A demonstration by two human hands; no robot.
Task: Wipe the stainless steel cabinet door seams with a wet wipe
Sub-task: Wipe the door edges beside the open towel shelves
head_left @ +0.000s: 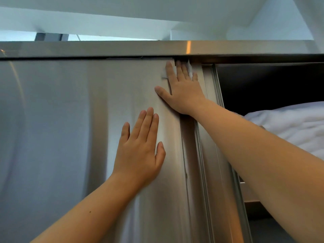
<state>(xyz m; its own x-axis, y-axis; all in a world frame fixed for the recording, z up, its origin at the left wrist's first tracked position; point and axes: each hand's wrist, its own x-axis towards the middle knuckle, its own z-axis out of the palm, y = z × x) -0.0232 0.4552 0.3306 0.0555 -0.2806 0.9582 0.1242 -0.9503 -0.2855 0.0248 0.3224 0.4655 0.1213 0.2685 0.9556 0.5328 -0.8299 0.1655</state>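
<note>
The wet wipe (190, 70) is pinned flat under the right hand (182, 92), right up at the top corner of the cabinet door (70, 120), where the door's edge meets the top rail (122, 48). No closed grip is seen here: the fingers are laid out straight, and the wipe is pressed against the steel beneath them, with white scraps showing beside the forefinger and between the outer fingers. The left hand (140, 151) is spread flat lower down on the same door, nothing held, just beside the vertical seam (186, 163). To the right the cabinet stands open, and white bedding (289, 123) is seen inside.
</note>
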